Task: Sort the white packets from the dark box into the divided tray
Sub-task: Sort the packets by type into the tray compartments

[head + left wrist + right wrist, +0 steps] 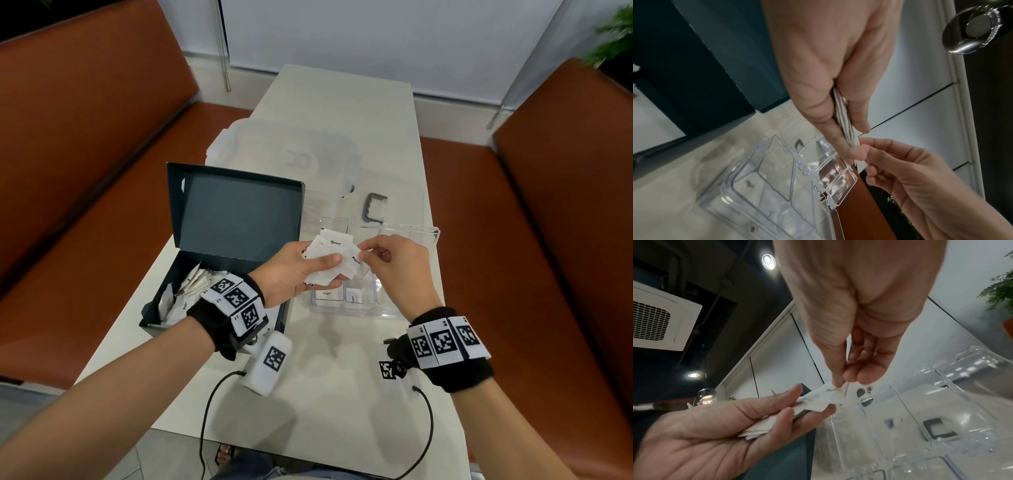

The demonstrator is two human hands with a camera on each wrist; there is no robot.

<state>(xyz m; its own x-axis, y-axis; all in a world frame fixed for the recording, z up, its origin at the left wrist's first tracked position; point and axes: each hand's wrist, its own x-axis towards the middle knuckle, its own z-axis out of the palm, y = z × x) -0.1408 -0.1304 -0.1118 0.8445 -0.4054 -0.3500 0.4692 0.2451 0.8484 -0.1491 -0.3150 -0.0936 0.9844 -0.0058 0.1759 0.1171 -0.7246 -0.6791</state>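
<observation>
My left hand (301, 265) holds a fanned stack of white packets (330, 255) between thumb and fingers, above the near left part of the clear divided tray (404, 310). Some packets read "Pepper". My right hand (387, 255) pinches the edge of one packet (835, 390) at the right side of the stack. The stack's edges (843, 120) show between the left thumb and fingers in the left wrist view. The dark box (161, 317) stands open at the left with several white packets (186, 291) inside. A packet marked "Sugar" (327, 294) and another packet (354, 295) lie in near tray compartments.
The box lid (236, 209) stands upright behind the box. A clear plastic lid (291, 154) and a grey clip (373, 207) lie on the white table (342, 394) beyond the tray. Brown bench seats (565, 240) flank the table. Sensor cables trail near the front edge.
</observation>
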